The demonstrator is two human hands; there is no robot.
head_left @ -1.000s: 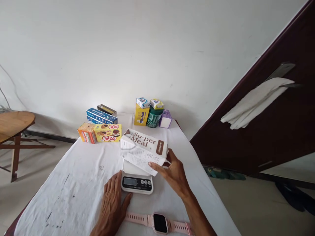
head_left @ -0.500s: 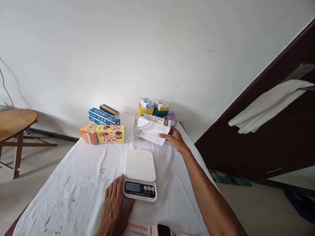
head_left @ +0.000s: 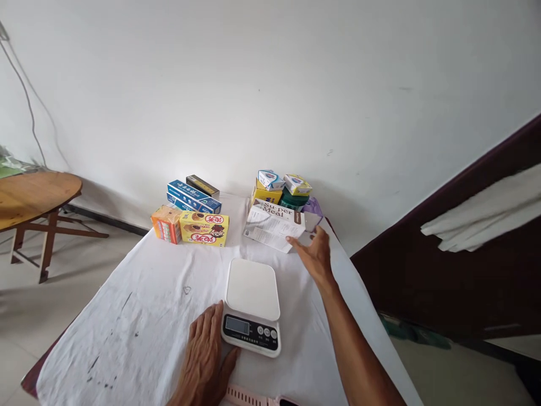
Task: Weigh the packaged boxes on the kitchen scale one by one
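Observation:
My left hand (head_left: pixel 203 352) lies flat on the tablecloth, its fingertips against the left side of a white kitchen scale (head_left: pixel 252 290). The scale's platform carries nothing, and its display (head_left: pixel 237 325) is too dim to read. My right hand (head_left: pixel 315 254) is at the right end of a white "Super Meal" box (head_left: pixel 273 225), thumb and fingers spread. The thumb tip is close to the box's lower right corner; whether it touches I cannot tell. The box sits in front of a yellow box (head_left: pixel 266 194), a dark green container (head_left: pixel 295 199) and a purple package (head_left: pixel 313 208).
Two small cartons, one blue-white (head_left: pixel 271 180) and one yellow-white (head_left: pixel 298 184), top the right group. At left stand a yellow snack box (head_left: pixel 203 228), an orange package (head_left: pixel 166 224), blue boxes (head_left: pixel 192 197) and a black box (head_left: pixel 203 185). A pink-strapped watch (head_left: pixel 249 396) lies in front.
My right hand has loosened from the white box and its fingers have spread. The box stays with the right group. My left hand remains beside the scale; the view has shifted slightly.

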